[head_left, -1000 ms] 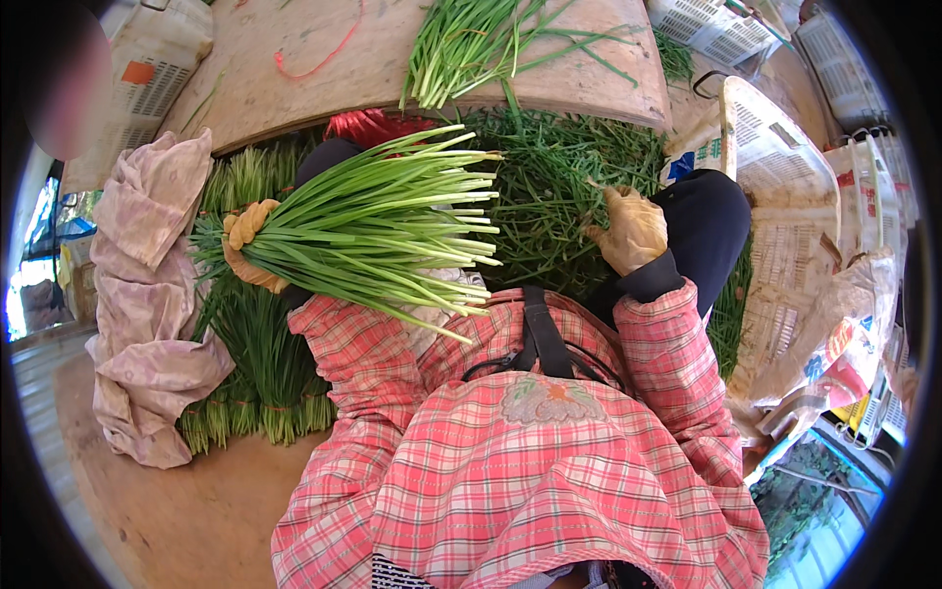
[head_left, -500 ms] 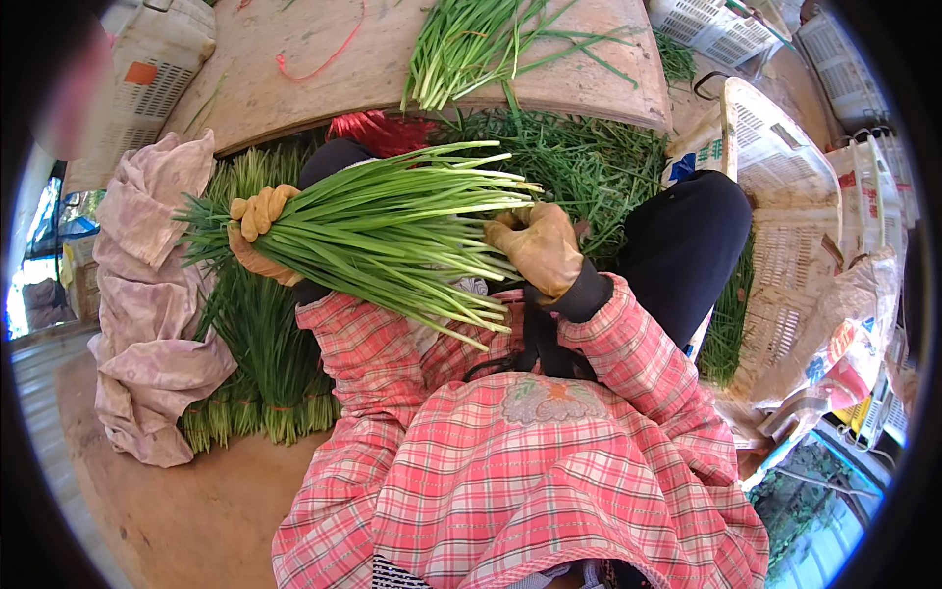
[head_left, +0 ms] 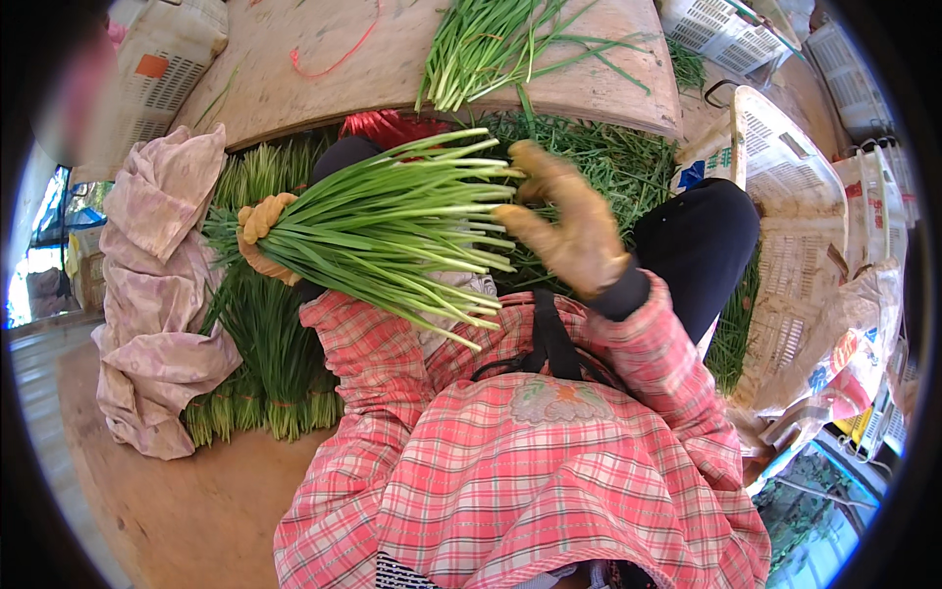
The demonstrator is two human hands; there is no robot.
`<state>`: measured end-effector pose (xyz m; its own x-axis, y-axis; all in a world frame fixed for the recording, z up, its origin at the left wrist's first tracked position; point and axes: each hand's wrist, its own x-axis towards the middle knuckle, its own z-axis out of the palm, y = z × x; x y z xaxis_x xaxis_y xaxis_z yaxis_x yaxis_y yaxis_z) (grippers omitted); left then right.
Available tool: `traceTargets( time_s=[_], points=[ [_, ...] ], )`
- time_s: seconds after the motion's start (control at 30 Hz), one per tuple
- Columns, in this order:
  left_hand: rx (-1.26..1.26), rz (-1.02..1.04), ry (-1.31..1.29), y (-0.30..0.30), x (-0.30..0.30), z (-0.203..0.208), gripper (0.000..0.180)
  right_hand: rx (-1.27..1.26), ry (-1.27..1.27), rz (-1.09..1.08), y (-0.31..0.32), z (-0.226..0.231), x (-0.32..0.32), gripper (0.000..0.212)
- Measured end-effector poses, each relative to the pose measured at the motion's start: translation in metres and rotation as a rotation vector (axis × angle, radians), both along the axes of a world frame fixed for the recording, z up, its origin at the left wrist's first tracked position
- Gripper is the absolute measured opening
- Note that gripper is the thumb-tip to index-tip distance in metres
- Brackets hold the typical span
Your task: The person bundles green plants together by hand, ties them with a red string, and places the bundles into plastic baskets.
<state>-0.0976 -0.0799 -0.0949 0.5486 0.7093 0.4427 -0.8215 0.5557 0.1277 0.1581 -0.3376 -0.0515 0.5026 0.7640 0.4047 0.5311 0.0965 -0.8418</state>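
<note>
A loose bunch of long green garlic chives (head_left: 392,231) lies sideways across my lap, its pale stem ends fanned out to the right. My left hand (head_left: 263,231), in a tan glove, is wrapped round the leafy end of the bunch. Just off the stem ends hovers my gloved right hand (head_left: 569,221), thumb and fingers apart, slightly blurred; nothing shows in its grip. Below and left of the bunch lie tied bundles of chives (head_left: 280,344), partly under a pinkish cloth (head_left: 152,304).
A wooden board (head_left: 324,83) ahead carries more loose chives (head_left: 486,49) and a red string (head_left: 339,59). Beneath its edge is a heap of green leaves (head_left: 589,152), with red strands (head_left: 392,128) beside it. White plastic crates (head_left: 795,187) stand on the right.
My right hand has let go of the stem ends and drawn back slightly right, its fingers spreading. The left hand keeps its hold on the chives.
</note>
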Motion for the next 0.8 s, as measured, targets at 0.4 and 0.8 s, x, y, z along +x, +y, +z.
traceTargets(
  time_s=[0.4, 0.8],
  points=[
    [0.169, 0.217, 0.045, -0.012, 0.022, 0.01, 0.008, -0.174, -0.274, 0.36, -0.056, 0.003, -0.042, 0.019],
    [0.354, 0.186, -0.057, -0.017, 0.043, 0.029, 0.012, -0.447, 0.118, 0.19, -0.011, 0.01, -0.017, 0.035]
  ],
)
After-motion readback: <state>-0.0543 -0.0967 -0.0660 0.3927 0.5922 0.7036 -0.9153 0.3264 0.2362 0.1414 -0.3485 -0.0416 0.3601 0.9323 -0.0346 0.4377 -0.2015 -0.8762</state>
